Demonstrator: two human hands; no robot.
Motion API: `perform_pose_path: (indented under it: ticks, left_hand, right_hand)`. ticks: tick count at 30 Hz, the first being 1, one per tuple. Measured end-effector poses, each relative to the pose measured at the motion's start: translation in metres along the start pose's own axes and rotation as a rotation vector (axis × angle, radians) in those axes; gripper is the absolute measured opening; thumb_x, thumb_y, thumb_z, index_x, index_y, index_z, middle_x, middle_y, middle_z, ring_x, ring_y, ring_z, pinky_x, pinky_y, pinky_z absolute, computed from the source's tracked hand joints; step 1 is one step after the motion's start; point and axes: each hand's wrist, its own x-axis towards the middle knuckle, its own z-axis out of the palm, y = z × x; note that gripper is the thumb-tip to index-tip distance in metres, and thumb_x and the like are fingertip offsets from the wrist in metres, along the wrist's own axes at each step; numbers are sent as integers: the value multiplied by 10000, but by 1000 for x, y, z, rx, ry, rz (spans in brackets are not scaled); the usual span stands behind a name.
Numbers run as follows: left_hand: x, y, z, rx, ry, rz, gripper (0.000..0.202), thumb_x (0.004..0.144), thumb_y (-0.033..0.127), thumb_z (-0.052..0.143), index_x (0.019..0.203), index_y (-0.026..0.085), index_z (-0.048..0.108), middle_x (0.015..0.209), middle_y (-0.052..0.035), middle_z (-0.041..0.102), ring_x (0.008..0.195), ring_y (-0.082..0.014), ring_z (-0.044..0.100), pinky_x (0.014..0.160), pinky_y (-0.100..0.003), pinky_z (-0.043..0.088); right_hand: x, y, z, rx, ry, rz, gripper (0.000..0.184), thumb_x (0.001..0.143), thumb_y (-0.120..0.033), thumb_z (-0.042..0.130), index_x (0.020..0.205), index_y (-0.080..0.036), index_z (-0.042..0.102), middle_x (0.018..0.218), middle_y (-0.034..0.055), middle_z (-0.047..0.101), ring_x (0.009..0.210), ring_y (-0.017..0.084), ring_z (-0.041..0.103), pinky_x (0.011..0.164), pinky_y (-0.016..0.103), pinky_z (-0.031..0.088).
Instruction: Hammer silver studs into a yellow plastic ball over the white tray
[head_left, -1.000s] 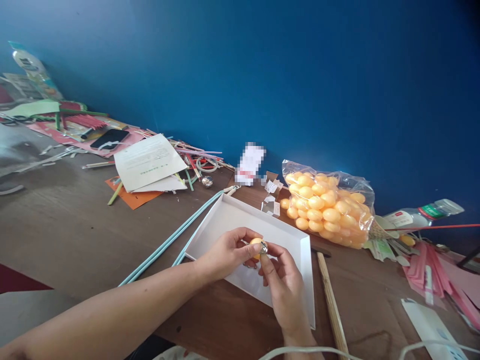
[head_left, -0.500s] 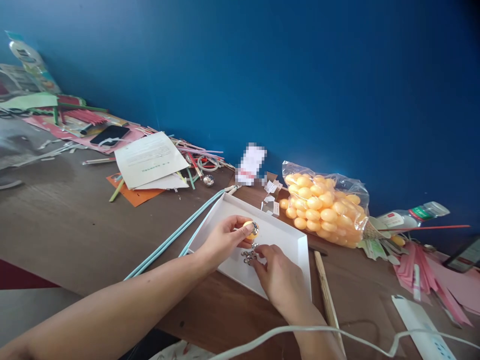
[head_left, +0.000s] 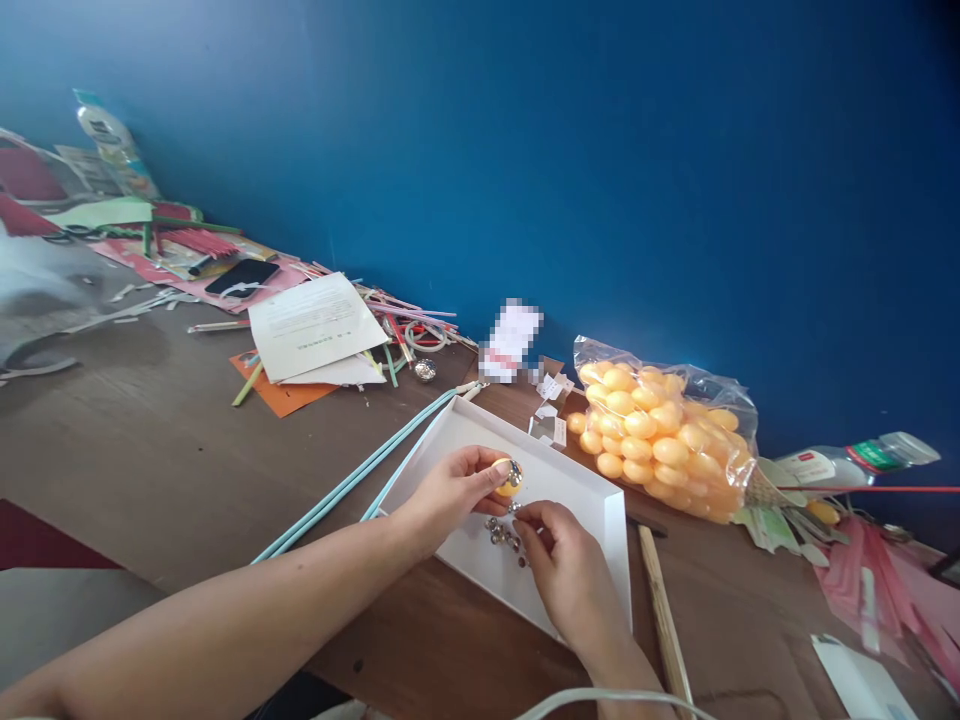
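My left hand (head_left: 466,490) holds a yellow plastic ball (head_left: 511,489) between thumb and fingers. Shiny silver pieces (head_left: 515,470) show on the ball's upper side. Just right of and below it, my right hand (head_left: 568,562) is closed in a pinch, with a small silver ball (head_left: 514,507) at its fingertips; whether it is a bead or a bell is too small to tell. Both hands are over a shallow white box (head_left: 616,525). Inside, below the yellow ball, lie several small silver balls (head_left: 496,532), partly beside my right fingers.
Behind the box lies a clear bag of yellow balls (head_left: 639,425). A plastic bottle (head_left: 862,458) and pink paper (head_left: 862,565) lie right. Light blue cords (head_left: 360,475) run left of the box; a wooden stick (head_left: 664,615) is right. Papers (head_left: 319,328) and a phone (head_left: 242,278) lie further left.
The view has shifted, so the scene sits slightly lower and further right. My left hand still holds the yellow ball; my right hand stays pinched just below it.
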Motion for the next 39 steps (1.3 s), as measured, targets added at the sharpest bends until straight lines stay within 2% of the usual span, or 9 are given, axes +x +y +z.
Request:
perform_pose_path:
  ticks: [4,7,11,17,23,29,35,37,39]
  left_hand:
    - [1,-3,-1,-2,-20,-11,361,777,410,691,981,121,617,864,-46,624,693,-107,617,706,-258,522]
    - [0,-3,-1,-5,-24,-29,355,780,399,690,988,122,613,871,-40,617,689,-100,614,697,-247,516]
    - [-1,-3,0,-5,-33,-39,359,779,404,690,991,126,611,888,-39,615,688,-100,619,694,-245,514]
    - [-1,-3,-1,-18,-35,-30,352,777,404,692,981,128,612,891,-42,612,704,-106,621,700,-251,514]
    - [-1,0,0,1,-9,-38,338,787,389,679,985,124,612,888,-46,610,693,-107,621,701,-254,517]
    - [-1,1,1,12,0,-39,344,784,398,682,980,123,615,871,-48,620,686,-103,607,697,-256,515]
    - [-1,0,0,-1,-5,-42,376,744,429,718,959,134,628,865,-47,629,690,-112,614,694,-264,510]
    - [-1,-1,0,2,-7,-41,376,740,431,722,959,138,630,873,-49,630,696,-116,617,700,-270,511]
    - [-1,-1,1,2,-6,-42,373,742,429,721,959,139,630,880,-51,630,695,-115,617,700,-271,512]
  right_hand:
    - [-3,4,7,-148,-73,-57,155,882,-294,540,1027,-286,592,965,10,614,764,194,621,672,305,411]
    - [-3,3,11,-211,-98,-81,100,891,-252,517,941,-267,602,951,11,614,771,200,625,668,310,399]
    - [-2,1,10,-165,-78,-71,139,907,-216,476,885,-251,609,913,14,625,780,199,629,675,311,407]
    - [-1,1,4,153,70,-53,104,896,-307,534,887,-253,623,896,18,657,739,177,627,681,295,458]
    - [-1,-4,3,593,54,145,266,835,-482,612,863,-217,607,583,-10,637,541,155,590,522,258,469]
    - [2,0,0,892,63,102,215,827,-405,676,883,-206,620,597,-44,604,497,83,530,522,207,456]
    - [2,6,3,1183,6,160,167,800,-326,731,897,-204,672,534,-66,520,494,62,490,495,174,417]
    - [2,4,3,1260,-14,188,162,776,-309,756,868,-199,680,583,-53,553,494,51,484,475,161,406]
    - [1,2,1,1307,-8,202,150,765,-299,766,830,-194,682,731,-19,626,527,46,503,470,155,415]
